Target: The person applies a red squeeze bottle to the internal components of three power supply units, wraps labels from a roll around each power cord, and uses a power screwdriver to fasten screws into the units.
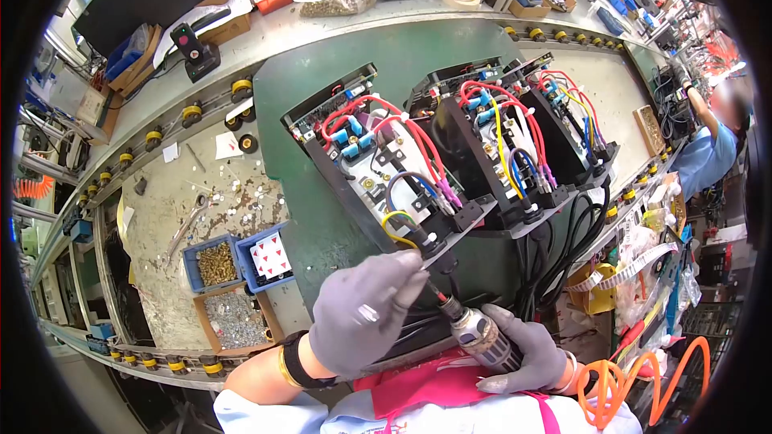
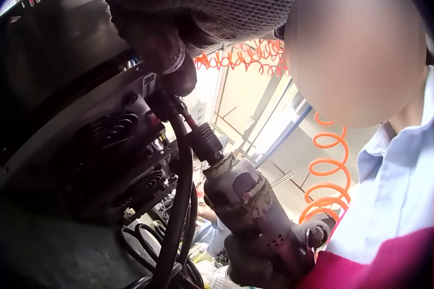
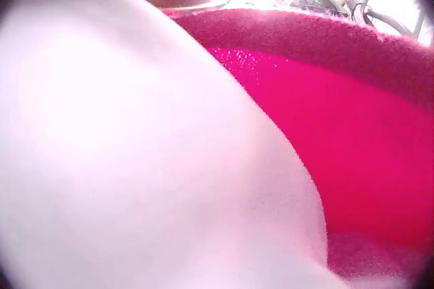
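My grey-gloved right hand point(image 1: 535, 354) grips a power screwdriver point(image 1: 486, 339), its bit pointing up and away toward the nearest electronics unit point(image 1: 386, 165). At that unit's front plate, close to the black cable fitting point(image 1: 432, 239), is my gloved left hand point(image 1: 362, 313), fingers bent. In the left wrist view its fingertips point(image 2: 180, 75) meet the tip of the screwdriver bit point(image 2: 188, 119) beside a thick black cable point(image 2: 178, 201); I cannot tell what they pinch. Red, blue and yellow wires run over the unit. The right wrist view holds only pale blur and pink cloth point(image 3: 366, 147).
Two more wired units point(image 1: 503, 145) stand to the right on the green board point(image 1: 297, 193), black cables point(image 1: 555, 249) hanging in front. Left lie blue bins point(image 1: 193, 261) of brass parts and a carton point(image 1: 211, 317) of small hardware. An orange coiled hose point(image 1: 603, 394) hangs at right; another person point(image 1: 700, 161) works beyond.
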### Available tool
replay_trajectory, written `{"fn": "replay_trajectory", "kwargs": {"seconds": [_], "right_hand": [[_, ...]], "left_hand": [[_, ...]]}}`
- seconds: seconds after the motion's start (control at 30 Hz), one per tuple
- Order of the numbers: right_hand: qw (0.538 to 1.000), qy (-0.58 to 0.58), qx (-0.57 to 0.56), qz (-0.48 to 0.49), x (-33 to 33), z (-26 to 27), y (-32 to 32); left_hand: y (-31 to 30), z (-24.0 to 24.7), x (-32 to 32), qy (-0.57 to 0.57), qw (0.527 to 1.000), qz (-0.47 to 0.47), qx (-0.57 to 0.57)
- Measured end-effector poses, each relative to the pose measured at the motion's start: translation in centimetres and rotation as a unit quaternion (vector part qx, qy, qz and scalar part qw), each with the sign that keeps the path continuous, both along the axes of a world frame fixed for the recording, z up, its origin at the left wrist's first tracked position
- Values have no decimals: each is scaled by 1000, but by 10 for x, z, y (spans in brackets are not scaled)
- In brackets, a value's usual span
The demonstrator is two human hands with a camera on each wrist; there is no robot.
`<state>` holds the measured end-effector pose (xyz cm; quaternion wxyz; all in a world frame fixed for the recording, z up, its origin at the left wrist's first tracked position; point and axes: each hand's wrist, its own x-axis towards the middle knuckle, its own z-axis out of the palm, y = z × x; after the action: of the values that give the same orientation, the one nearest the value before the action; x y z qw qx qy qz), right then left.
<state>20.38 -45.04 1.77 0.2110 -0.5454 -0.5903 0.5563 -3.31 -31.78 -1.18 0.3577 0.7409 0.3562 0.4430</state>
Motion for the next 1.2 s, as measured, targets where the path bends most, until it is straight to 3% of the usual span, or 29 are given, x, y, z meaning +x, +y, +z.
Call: {"fn": "replay_trajectory", "kwargs": {"seconds": [0.07,0.7,0.8,0.97,1.2], "right_hand": [[999,-9,37,6,0,-4,0],[995,17,94,-23,-8,-2,-5],[997,29,65,-30,-9,4,-5],[983,134,-86,-86,-13,13,-9],[994,73,-42,-76,-20,20,-9]], "left_hand": [[7,9,0,70,991,-16,114],[8,15,2,65,996,-17,58],[8,17,3,79,994,-14,69],[8,17,3,93,992,-4,83],[10,18,5,91,992,-5,88]]}}
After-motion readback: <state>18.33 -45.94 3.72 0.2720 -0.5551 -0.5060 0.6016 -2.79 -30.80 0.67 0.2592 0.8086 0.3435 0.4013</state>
